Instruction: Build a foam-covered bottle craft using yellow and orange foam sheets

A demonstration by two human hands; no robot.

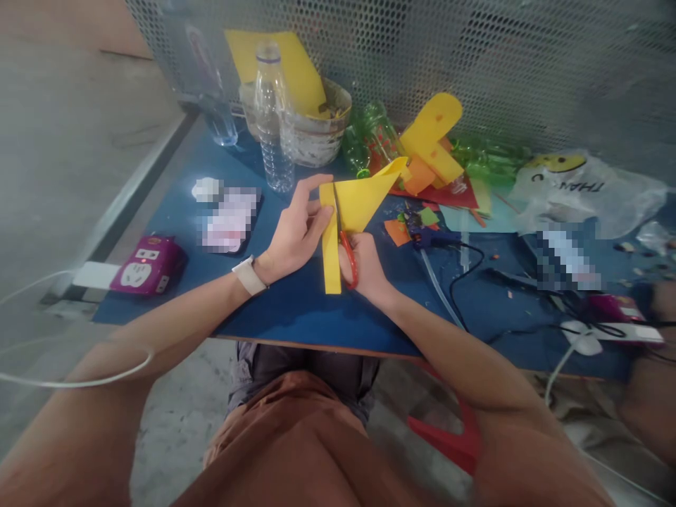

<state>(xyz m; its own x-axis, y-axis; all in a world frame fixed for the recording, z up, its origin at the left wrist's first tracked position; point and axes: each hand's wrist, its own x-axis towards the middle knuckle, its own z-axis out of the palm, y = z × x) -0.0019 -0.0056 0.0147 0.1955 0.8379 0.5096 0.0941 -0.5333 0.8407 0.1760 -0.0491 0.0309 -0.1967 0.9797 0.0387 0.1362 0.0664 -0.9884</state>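
Observation:
My left hand [296, 232] pinches a sheet of yellow paper [359, 201] held up over the blue table [296, 310]. A long yellow strip [330, 260] hangs down from the sheet, partly cut free. My right hand [367, 267] grips red-handled scissors [348, 257], their blades running up into the paper along the strip. A white band sits on my left wrist.
Two clear plastic bottles [274, 120] and a bowl [317, 130] stand at the back, with green bottles [377, 134], coloured paper scraps [427, 151], a plastic bag [575, 186], cables [465, 271], and a purple power strip [151, 264] at the left edge. Perforated metal mesh [475, 56] closes the far side.

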